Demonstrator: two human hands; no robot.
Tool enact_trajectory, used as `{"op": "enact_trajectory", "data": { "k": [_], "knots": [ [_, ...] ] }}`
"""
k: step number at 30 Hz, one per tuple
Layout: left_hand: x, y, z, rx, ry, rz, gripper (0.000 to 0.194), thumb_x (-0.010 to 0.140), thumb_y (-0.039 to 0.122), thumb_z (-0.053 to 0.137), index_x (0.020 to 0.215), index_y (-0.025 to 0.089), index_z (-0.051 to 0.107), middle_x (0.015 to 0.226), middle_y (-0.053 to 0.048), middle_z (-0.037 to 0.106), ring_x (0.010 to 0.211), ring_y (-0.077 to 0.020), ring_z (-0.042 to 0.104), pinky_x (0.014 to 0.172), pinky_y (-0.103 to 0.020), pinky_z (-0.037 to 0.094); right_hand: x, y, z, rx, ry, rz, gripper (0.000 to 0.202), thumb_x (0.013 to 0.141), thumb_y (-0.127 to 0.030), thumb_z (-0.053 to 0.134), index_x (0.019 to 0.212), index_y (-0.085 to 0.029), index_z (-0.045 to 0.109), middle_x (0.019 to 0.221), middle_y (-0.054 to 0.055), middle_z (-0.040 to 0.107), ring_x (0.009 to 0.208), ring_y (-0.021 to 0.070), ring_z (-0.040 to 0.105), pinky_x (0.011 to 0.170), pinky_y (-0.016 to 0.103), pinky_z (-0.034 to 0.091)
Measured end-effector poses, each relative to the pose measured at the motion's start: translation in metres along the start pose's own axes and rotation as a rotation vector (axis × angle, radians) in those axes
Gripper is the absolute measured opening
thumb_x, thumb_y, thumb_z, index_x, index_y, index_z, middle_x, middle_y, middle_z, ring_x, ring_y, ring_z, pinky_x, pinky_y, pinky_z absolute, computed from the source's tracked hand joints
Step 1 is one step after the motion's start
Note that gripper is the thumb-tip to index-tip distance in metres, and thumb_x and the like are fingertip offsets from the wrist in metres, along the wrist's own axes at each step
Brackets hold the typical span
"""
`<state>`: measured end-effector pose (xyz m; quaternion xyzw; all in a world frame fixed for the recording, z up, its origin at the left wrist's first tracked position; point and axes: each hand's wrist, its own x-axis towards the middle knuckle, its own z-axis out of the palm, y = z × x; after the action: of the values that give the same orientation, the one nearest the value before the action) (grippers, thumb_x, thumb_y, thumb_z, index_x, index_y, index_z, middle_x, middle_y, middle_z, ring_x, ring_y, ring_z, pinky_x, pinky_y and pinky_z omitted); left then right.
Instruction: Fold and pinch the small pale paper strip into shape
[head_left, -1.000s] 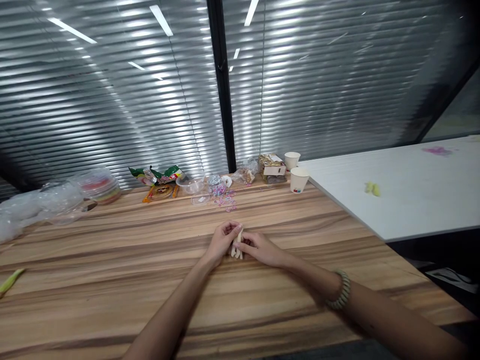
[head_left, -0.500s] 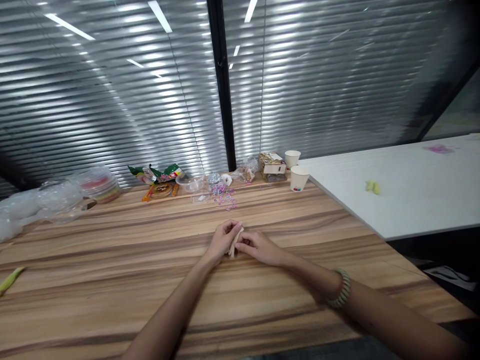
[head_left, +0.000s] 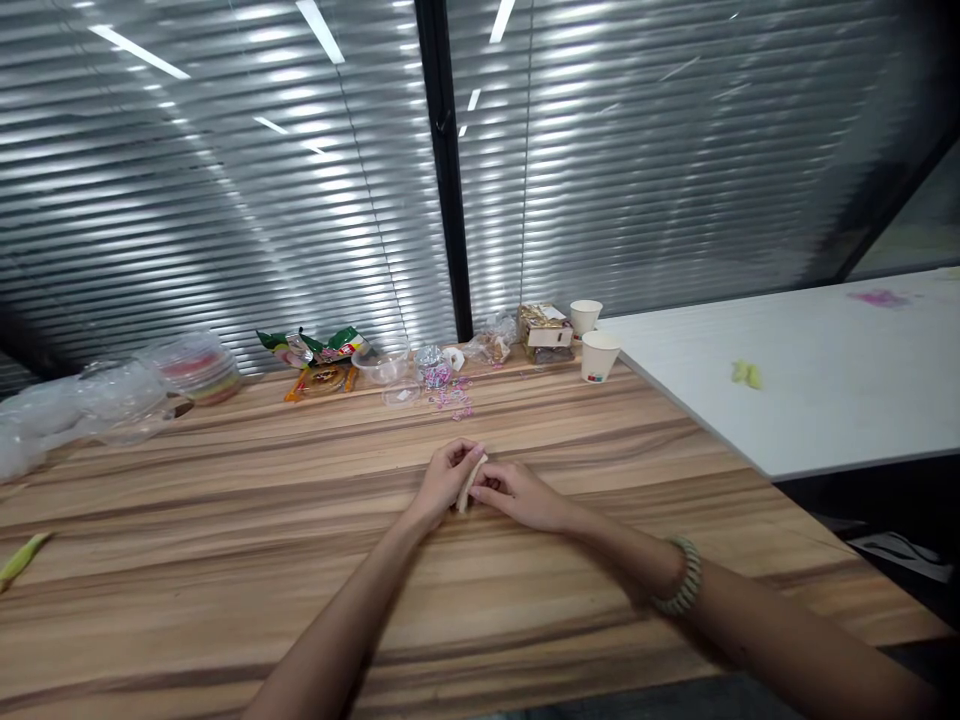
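My left hand (head_left: 442,485) and my right hand (head_left: 523,498) meet over the middle of the wooden-topped table (head_left: 225,560). Between them is a thin, pale beige piece (head_left: 466,491), standing on a slant with its lower end close to the tabletop. The fingers of my left hand close on it from the left, thumb along its upper part. From the right, my right thumb and fingers pinch its edge. What it is made of cannot be made out, and my fingers cover part of it. A beaded bracelet (head_left: 684,577) circles my right wrist.
Along the back edge lie snack packets (head_left: 326,348), a clear plastic bowl (head_left: 382,367), small pink and purple bits (head_left: 454,398), a box (head_left: 547,330) and paper cups (head_left: 600,356). Stacked plastic lids (head_left: 199,370) stand left. A white table (head_left: 825,370) adjoins on the right.
The pale piece has turned slightly, and its lower end now looks like one straight edge rather than split. Both hands stay almost where they were.
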<state>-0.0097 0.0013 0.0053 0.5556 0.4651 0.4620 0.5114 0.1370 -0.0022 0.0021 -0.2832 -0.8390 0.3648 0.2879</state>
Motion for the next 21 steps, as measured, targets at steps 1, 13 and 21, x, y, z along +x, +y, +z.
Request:
{"op": "enact_trajectory", "data": {
  "k": [1, 13, 21],
  "knots": [
    [0.0000, -0.0003, 0.0000, -0.002, 0.005, -0.006, 0.029, 0.069, 0.043, 0.062, 0.069, 0.014, 0.059, 0.062, 0.001, 0.053, 0.058, -0.0100, 0.046, 0.057, -0.021, 0.036, 0.0000, 0.0001, 0.0001, -0.001, 0.000, 0.001, 0.020, 0.086, -0.027, 0.046, 0.079, -0.015, 0.059, 0.075, 0.001, 0.061, 0.067, 0.0128, 0.053, 0.061, 0.022, 0.038],
    [0.0007, -0.0015, -0.0007, -0.010, 0.016, -0.024, 0.031, 0.067, 0.045, 0.063, 0.069, 0.014, 0.058, 0.060, 0.001, 0.053, 0.055, -0.0096, 0.045, 0.053, -0.020, 0.036, 0.0005, 0.0018, 0.0009, -0.008, 0.002, -0.009, 0.017, 0.086, -0.025, 0.046, 0.078, -0.016, 0.059, 0.077, 0.001, 0.061, 0.068, 0.0128, 0.054, 0.063, 0.021, 0.038],
    [0.0021, -0.0041, -0.0016, -0.003, 0.005, -0.021, 0.032, 0.068, 0.045, 0.062, 0.068, 0.014, 0.058, 0.062, 0.001, 0.053, 0.056, -0.0100, 0.046, 0.055, -0.021, 0.036, 0.0000, -0.0012, -0.0007, -0.005, -0.004, 0.002, 0.017, 0.086, -0.026, 0.046, 0.078, -0.016, 0.058, 0.077, 0.001, 0.061, 0.068, 0.0131, 0.053, 0.063, 0.022, 0.038]
  ]
}}
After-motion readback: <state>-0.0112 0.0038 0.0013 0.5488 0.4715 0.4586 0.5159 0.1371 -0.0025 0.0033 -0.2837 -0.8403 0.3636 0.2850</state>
